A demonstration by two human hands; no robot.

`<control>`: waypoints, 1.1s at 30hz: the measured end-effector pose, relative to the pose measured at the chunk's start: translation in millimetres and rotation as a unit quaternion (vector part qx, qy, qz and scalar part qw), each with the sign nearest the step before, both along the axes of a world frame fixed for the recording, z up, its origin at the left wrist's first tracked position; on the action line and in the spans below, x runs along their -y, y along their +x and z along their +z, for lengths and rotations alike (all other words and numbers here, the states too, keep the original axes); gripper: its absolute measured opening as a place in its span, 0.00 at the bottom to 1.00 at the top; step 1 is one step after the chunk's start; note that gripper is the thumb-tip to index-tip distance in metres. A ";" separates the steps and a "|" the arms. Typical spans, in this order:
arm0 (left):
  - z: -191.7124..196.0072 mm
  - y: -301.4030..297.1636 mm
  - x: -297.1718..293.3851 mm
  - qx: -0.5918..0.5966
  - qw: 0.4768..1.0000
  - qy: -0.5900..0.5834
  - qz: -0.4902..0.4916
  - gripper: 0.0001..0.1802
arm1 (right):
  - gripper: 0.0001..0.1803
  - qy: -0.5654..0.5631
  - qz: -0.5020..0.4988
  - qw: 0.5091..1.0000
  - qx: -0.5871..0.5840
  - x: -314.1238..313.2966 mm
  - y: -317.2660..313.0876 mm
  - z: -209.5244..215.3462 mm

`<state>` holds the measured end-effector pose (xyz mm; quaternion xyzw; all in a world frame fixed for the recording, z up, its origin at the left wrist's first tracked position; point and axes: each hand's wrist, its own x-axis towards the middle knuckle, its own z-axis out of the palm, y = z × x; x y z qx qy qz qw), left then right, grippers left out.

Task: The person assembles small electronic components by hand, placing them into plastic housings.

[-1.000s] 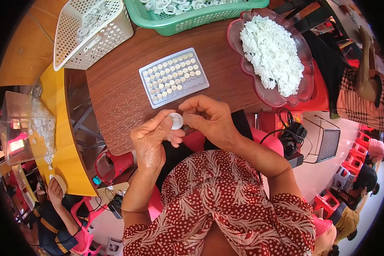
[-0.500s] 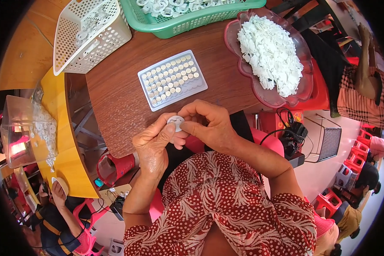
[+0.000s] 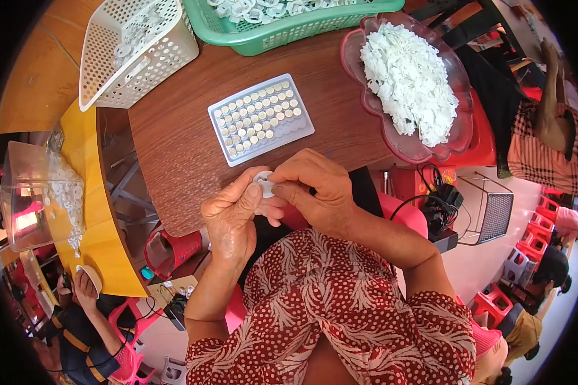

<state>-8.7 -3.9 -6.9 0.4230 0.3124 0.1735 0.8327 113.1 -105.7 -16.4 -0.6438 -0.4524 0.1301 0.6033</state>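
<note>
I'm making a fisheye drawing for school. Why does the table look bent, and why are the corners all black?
Head view: the wide fisheye lens bends the brown table edge toward the rim and leaves the black corners. Daylight is even, shadows are soft, and the white pieces in the pink dish look slightly washed out. The left hand and right hand pinch a small white disc, sharp at centre.

I see bright, even daylight, soft shadows under the hands, sharp focus at centre; the fisheye bends edges, and black corners ring my frame

No packages, labels, signs or screens can be made out
</note>
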 end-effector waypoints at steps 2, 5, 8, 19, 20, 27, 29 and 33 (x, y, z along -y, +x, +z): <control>1.3 0.5 0.4 0.000 1.000 0.006 -0.004 0.16 | 0.09 -0.016 -0.003 0.999 -0.032 1.4 -1.5 0.1; -0.7 -0.5 -0.8 0.001 1.000 0.008 -0.009 0.16 | 0.09 -0.021 -0.003 0.999 -0.046 1.9 -3.2 -1.4; -0.3 1.6 0.0 -0.005 1.000 0.025 -0.005 0.15 | 0.09 -0.024 0.000 0.999 -0.047 2.9 -2.4 -2.1; -3.2 -1.9 9.9 -0.033 0.979 0.200 0.026 0.14 | 0.07 -0.036 -0.012 0.996 -0.079 1.6 -6.9 1.0; -3.0 -1.7 10.7 -0.048 0.972 0.226 0.030 0.13 | 0.07 -0.041 -0.004 0.997 -0.060 2.0 -6.5 0.0; -7.6 -2.7 12.4 -0.016 0.937 0.344 0.050 0.12 | 0.08 -0.035 -0.004 0.994 -0.101 -2.1 -11.4 2.2; -10.4 -2.1 12.9 -0.011 0.929 0.365 0.055 0.12 | 0.09 -0.018 -0.010 0.996 -0.091 -3.5 -11.4 2.2; -6.4 -0.5 12.5 -0.025 0.945 0.319 0.063 0.12 | 0.08 -0.026 -0.009 0.997 -0.071 -3.9 -8.0 5.7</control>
